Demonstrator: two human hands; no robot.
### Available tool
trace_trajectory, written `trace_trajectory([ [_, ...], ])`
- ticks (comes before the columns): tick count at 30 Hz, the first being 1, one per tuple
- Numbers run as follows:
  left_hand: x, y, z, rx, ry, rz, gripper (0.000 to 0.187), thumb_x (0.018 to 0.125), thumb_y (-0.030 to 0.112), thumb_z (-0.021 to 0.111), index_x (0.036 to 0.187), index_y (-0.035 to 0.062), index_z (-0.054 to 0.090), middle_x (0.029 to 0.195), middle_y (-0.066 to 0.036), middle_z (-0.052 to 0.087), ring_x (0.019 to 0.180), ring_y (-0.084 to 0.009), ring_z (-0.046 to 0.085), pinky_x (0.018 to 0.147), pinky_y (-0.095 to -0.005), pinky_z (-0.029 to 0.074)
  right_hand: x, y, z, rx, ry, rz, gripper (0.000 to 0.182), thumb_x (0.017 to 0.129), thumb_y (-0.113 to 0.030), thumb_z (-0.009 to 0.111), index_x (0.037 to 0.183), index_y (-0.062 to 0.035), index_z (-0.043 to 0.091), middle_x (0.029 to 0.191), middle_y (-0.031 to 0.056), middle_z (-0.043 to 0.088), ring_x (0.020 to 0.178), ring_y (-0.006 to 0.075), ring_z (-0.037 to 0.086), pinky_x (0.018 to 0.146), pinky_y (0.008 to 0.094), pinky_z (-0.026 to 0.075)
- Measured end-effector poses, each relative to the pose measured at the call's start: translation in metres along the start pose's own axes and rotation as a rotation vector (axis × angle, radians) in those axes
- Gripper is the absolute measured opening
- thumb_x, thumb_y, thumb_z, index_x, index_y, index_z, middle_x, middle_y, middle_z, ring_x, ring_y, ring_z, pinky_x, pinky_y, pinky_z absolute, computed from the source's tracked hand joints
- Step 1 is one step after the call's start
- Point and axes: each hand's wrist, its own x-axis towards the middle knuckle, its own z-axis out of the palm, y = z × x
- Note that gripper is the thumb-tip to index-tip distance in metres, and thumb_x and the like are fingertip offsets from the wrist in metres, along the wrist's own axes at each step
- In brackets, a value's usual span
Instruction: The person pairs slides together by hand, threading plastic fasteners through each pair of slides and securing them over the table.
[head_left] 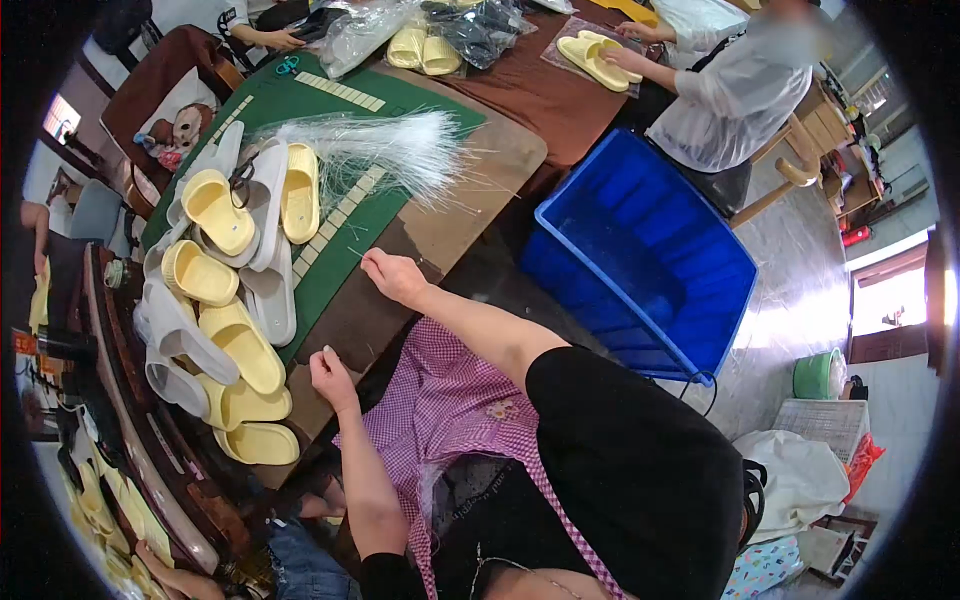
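Note:
My right hand is closed in a pinch over the table's near edge, and a thin pale plastic strand seems to stick out from its fingertips. Lower down, my left hand is also closed, thumb against the fingers; what it holds, if anything, is too small to make out. Beyond my right hand, a loose bundle of clear plastic strands lies across the green mat. Left of my hands is a pile of yellow slippers and grey slippers, partly overlapping each other.
A blue crate stands on the floor to the right of the table. Past it, a seated co-worker handles yellow slippers on a brown cloth. Teal scissors and bagged slippers lie at the far side.

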Motion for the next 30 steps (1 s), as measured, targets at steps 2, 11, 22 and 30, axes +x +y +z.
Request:
trace_trajectory([
  [2,0.000,0.000,0.000,0.003,-0.002,-0.010,0.022,0.088,0.017,0.052,0.076,-0.0006,0.050,0.064,-0.008,0.049,0.059,-0.0166,0.046,0.057,-0.0301,0.041,0.001,-0.001,-0.001,-0.006,-0.008,0.011,0.019,0.087,-0.025,0.048,0.093,-0.0064,0.051,0.074,0.0174,0.060,0.071,0.0354,0.059,0.062,0.0442,0.046],
  [11,0.001,0.001,0.000,0.028,-0.011,-0.005,0.022,0.087,0.018,0.053,0.076,-0.0012,0.050,0.065,-0.008,0.050,0.059,-0.0177,0.045,0.057,-0.0298,0.040,0.001,0.002,0.001,-0.019,-0.013,-0.002,0.020,0.087,-0.025,0.047,0.091,-0.0065,0.051,0.074,0.0172,0.060,0.071,0.0354,0.059,0.062,0.0445,0.046],
  [22,-0.001,0.003,0.001,0.025,0.020,-0.006,0.023,0.087,0.018,0.053,0.073,-0.0002,0.049,0.061,-0.009,0.048,0.056,-0.0188,0.045,0.054,-0.0314,0.040,0.000,0.004,0.003,-0.021,0.001,-0.047,0.020,0.087,-0.026,0.047,0.091,-0.0061,0.050,0.070,0.0177,0.059,0.069,0.0347,0.059,0.059,0.0438,0.046],
  [30,0.000,0.000,0.000,0.071,0.013,-0.002,0.022,0.087,0.019,0.053,0.075,0.0001,0.048,0.062,-0.006,0.046,0.057,-0.0144,0.042,0.055,-0.0294,0.039,0.000,0.002,0.003,-0.030,0.002,-0.052,0.020,0.087,-0.026,0.047,0.092,-0.0060,0.051,0.072,0.0174,0.059,0.069,0.0347,0.059,0.061,0.0432,0.046],
])
